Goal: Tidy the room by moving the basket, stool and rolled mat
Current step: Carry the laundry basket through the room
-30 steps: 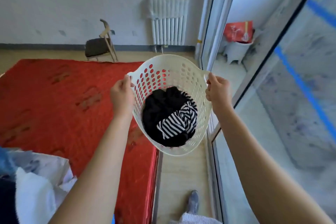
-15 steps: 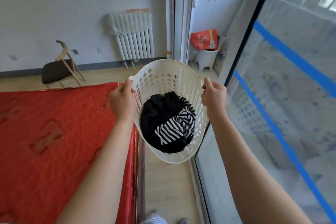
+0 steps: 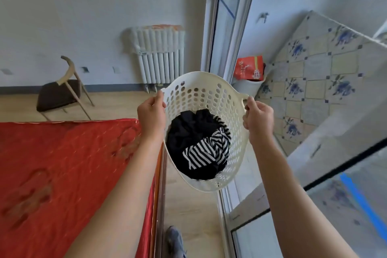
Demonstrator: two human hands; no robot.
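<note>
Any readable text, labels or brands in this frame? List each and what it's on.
None legible.
Red bag on the white bin: gold and white print, too blurred to read.
Basket, held by left hand and right hand: no markings visible.
Radiator, chair: none.

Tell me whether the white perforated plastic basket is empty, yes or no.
No: the white perforated plastic basket holds black clothing and a black-and-white striped garment.

White perforated plastic basket (image 3: pixel 201 94) is hanging in the air, tilting so its open mouth is facing the camera. It is holding dark clothing (image 3: pixel 188 132) and a black-and-white striped garment (image 3: pixel 206 151). Stool, rolled mat: not identifiable.
</note>
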